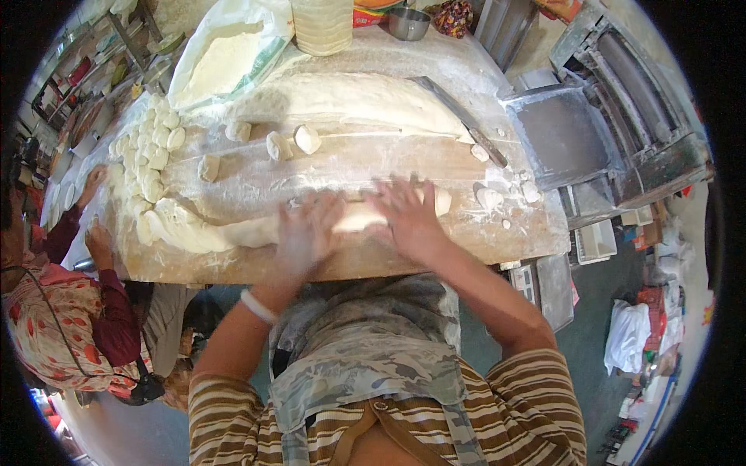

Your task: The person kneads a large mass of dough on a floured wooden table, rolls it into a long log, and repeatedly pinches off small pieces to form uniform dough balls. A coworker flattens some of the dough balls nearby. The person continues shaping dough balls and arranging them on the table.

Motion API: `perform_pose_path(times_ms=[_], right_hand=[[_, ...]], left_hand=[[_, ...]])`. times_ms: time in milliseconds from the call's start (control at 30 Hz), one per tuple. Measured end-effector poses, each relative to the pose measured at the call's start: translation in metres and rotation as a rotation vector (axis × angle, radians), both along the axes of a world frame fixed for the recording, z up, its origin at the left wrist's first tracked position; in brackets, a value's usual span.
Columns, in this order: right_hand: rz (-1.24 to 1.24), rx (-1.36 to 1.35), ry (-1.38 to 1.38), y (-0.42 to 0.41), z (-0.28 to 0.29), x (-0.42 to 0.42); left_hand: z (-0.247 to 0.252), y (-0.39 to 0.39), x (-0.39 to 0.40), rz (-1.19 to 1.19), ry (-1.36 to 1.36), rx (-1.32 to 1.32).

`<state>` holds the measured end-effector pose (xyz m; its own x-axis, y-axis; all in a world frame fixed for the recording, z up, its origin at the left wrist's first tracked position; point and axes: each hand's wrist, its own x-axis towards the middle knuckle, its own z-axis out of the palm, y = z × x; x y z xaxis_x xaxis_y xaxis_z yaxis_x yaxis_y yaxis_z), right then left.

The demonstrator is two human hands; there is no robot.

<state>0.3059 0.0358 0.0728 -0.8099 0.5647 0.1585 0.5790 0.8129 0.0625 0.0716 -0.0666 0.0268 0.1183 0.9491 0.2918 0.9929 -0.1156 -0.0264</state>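
Note:
A long roll of dough (pixel 250 232) lies along the near edge of the floured wooden table (pixel 349 268). My left hand (pixel 309 224), blurred, is at the middle of the roll with its fingers spread. Over the roll's right part is my right hand (pixel 406 215), fingers also apart and blurred. The roll's left end is thick and folded. Beyond it sit several small dough pieces (pixel 308 139), and behind them a large slab of dough (pixel 367 105). A long knife (pixel 460 116) rests against the slab's right end. Many small dough balls (pixel 152 140) are heaped at the left.
An open flour bag (pixel 221 64), a plastic container (pixel 322 26) and a metal bowl (pixel 409 23) stand at the back. A machine with rollers (pixel 635 87) and a metal tray (pixel 562 134) adjoins the right side. At the left, a co-worker's hands (pixel 100 242) are near the dough balls.

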Motion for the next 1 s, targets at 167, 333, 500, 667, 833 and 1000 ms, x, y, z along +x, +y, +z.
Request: perform_pose_path(times_ms=[167, 333, 500, 667, 833, 1000], right_hand=[[-0.241, -0.12, -0.048, 0.05, 0.024, -0.016], [-0.014, -0.111, 0.025, 0.017, 0.007, 0.031], [-0.011, -0.188, -0.013, 0.002, 0.02, 0.062], [-0.094, -0.275, 0.217, 0.028, 0.013, 0.07], [-0.057, -0.275, 0.233, 0.029, -0.002, 0.076], [-0.056, -0.182, 0.176, 0.008, 0.031, 0.022]], left_hand=[[0.038, 0.034, -0.015, 0.188, -0.079, -0.148], [0.053, -0.022, -0.011, 0.005, -0.126, -0.277], [0.042, -0.06, -0.054, -0.095, -0.234, -0.188], [0.013, -0.095, -0.143, 0.125, -0.105, -0.009], [0.027, -0.118, -0.168, 0.274, -0.107, -0.147], [0.055, -0.058, -0.077, 0.185, -0.189, -0.219]])
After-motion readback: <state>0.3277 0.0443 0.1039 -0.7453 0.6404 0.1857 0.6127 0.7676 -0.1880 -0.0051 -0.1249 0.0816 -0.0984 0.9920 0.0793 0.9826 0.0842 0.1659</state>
